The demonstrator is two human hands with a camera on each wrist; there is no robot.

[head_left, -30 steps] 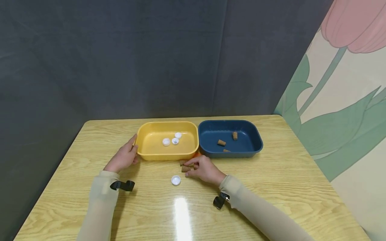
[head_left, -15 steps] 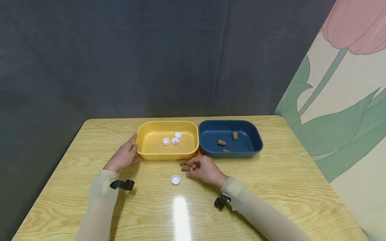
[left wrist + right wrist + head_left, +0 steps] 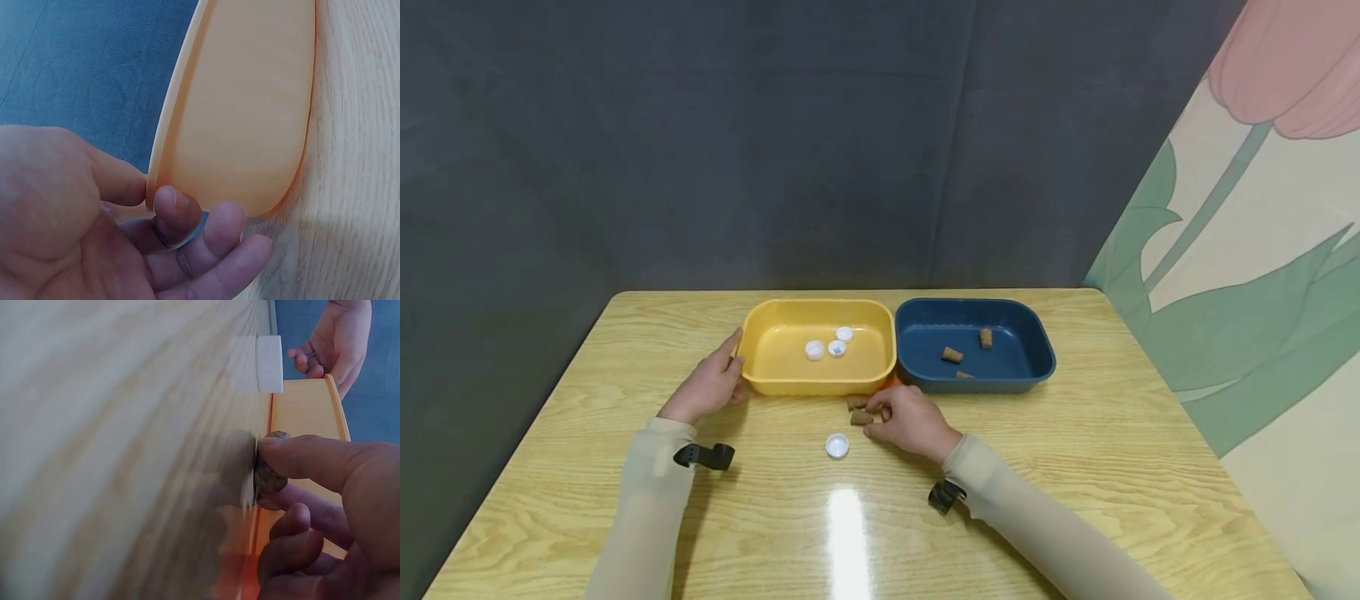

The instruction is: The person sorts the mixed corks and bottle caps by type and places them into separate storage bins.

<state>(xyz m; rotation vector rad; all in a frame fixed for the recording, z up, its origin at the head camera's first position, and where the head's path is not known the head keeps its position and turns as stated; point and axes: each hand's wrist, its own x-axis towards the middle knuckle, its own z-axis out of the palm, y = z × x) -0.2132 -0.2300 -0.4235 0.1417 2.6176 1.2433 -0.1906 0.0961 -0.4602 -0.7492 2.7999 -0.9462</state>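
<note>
Before the yellow tray's (image 3: 812, 387) near wall, 2 corks (image 3: 862, 418) lie with long axes roughly left to right, just left of the nearer right hand (image 3: 912, 422). Its thumb and index finger straddle 1 cork, though I cannot tell whether they grip; the left hand (image 3: 706, 387) holds the tray's left end.
</note>
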